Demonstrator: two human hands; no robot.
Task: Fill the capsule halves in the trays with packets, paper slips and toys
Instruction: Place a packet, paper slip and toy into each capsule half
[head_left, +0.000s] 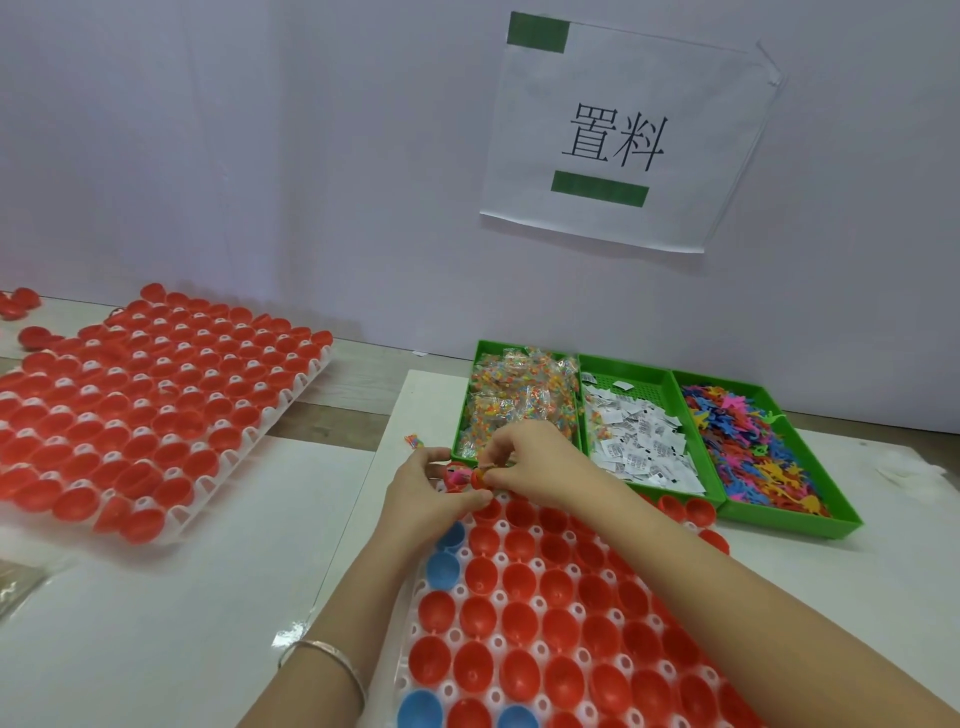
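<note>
A white tray (501, 557) in front of me holds many open red capsule halves (519, 621) and a few blue ones (442, 569). Both hands meet at its far left corner. My left hand (428, 493) holds a red capsule half (458, 475) with a pink toy inside. My right hand (535, 460) pinches a small item over that half; I cannot tell what it is. Behind the hands stand three green bins: clear packets of coloured bits (519, 400), white paper slips (639, 441) and coloured flat toys (748, 441).
A second white tray (291, 400) full of red capsule halves lies at the left. Loose red halves (23, 301) sit at the far left, and others (685, 509) in front of the bins. A stray packet (414, 440) lies left of the bins. A paper sign (618, 135) hangs on the wall.
</note>
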